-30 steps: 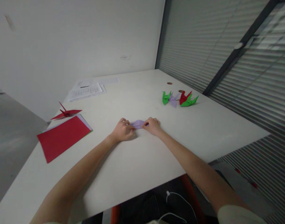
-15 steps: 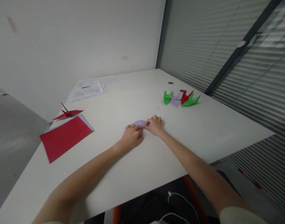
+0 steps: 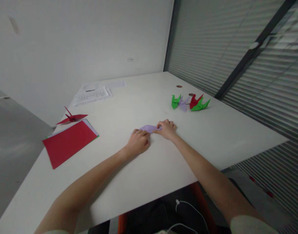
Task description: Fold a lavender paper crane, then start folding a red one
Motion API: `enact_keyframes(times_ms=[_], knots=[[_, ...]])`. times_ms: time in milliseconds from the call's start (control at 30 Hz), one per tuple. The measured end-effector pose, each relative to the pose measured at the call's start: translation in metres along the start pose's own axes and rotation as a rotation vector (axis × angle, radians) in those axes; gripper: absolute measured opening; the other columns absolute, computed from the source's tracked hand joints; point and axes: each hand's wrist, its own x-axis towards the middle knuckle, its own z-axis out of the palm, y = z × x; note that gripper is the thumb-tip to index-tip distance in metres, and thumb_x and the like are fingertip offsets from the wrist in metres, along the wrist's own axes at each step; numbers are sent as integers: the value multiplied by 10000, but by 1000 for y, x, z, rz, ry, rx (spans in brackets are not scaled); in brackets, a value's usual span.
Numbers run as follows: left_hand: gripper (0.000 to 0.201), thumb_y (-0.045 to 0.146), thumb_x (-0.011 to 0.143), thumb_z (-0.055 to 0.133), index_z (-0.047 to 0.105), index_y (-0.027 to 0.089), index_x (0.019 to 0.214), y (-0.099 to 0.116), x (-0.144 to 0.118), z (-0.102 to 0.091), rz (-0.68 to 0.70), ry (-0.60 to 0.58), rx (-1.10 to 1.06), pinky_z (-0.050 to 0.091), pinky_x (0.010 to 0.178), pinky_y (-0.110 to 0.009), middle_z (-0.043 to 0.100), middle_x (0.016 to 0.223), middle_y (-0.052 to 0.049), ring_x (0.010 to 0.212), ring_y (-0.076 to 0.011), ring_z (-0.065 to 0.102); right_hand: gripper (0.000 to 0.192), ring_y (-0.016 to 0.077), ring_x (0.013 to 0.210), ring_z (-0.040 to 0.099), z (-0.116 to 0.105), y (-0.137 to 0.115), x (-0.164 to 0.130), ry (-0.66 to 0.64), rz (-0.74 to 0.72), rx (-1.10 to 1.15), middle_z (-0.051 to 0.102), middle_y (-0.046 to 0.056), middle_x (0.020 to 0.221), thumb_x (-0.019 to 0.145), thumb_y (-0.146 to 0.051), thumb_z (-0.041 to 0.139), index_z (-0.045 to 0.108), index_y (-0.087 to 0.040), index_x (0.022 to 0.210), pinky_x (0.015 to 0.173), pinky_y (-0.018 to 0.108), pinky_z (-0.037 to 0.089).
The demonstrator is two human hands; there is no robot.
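A small folded piece of purple paper (image 3: 149, 127) lies flat on the white table (image 3: 144, 162), near its middle. My left hand (image 3: 138, 142) rests on the paper's left end with fingers curled down onto it. My right hand (image 3: 167, 128) presses the paper's right end, fingertips pinching its edge. Much of the paper is hidden under both hands.
A stack of coloured sheets with a red one (image 3: 69, 142) on top lies at the left, a red paper crane (image 3: 71, 118) behind it. Several folded cranes, green, purple and red (image 3: 189, 102), stand at the right. Printed papers (image 3: 92, 95) lie at the back. A white cable (image 3: 181, 211) hangs below the front edge.
My left hand slid to the right along the purple paper and now covers its left part. My right hand shifted slightly right and farther away. The paper stays on the table.
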Motion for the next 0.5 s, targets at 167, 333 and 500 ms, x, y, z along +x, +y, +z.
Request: enact_keyframes(times_ms=[167,333,500], knots=[[173,209,830,544,642,153,961,0,1,-1,4,-11,36,428,846,-398,654,959,-101,929,-248,587,274,283,1022,532,-5,17,6,55,-69,142,632,82,1035,781,-525,668,717,-262,835,922,469,364],[275,309,880,546,613,161,1102,-1,0,-3,36,56,34,411,949,-432,647,981,-106,956,-256,585,276,210,1006,609,-15,26,11,130,-480,479,713,80,1042,912,-263,470,734,-215,975,954,393,436],[366,507,920,503,657,195,1033,-12,0,-4,60,103,-69,291,1101,-497,666,1032,-95,1032,-250,603,422,259,1281,443,-9,16,2,-58,-643,290,623,8,1316,867,-103,452,708,-307,1134,1063,518,324]])
